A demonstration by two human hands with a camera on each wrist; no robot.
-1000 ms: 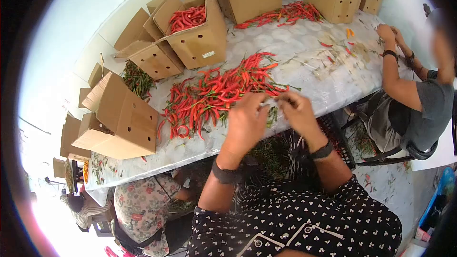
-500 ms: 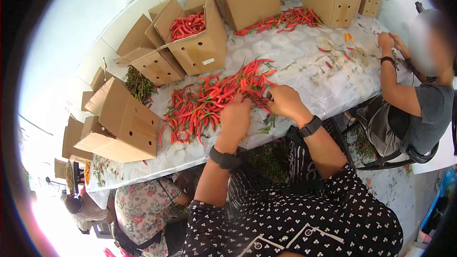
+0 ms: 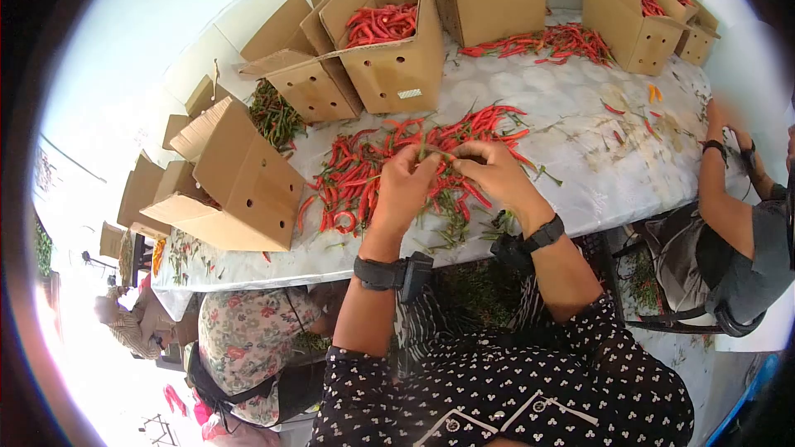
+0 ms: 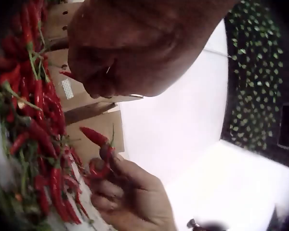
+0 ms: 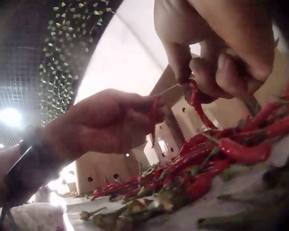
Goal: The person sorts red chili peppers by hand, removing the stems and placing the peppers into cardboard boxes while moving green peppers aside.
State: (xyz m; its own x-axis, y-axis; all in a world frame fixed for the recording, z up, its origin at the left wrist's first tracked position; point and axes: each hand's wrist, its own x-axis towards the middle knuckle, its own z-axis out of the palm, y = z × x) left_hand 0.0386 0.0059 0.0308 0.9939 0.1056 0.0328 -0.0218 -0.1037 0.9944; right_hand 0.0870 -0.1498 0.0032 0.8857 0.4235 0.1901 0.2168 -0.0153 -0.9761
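Over the near part of a heap of red chilies (image 3: 348,174), my two hands face each other with fingertips close together. My left hand (image 3: 404,190) pinches a red chili (image 5: 154,118), which hangs from its fingertips in the right wrist view. Between thumb and fingers, my right hand (image 3: 501,180) holds another red chili (image 4: 94,136), its thin green stem pointing up in the left wrist view. The fingers of my left hand hide most of its chili in that view. Loose green stems (image 3: 451,232) lie on the table just below my hands.
Cardboard boxes stand along the back, one box (image 3: 397,74) filled with red chilies. Another box (image 3: 240,190) is at the left. Green chilies (image 3: 277,116) lie between boxes. A person (image 3: 729,215) sits at the right; another in a floral top (image 3: 248,335) is at the left.
Both hands reached down to the heap, then came up and together again, with a chili now in each. The head view has turned, so the table sits further right.
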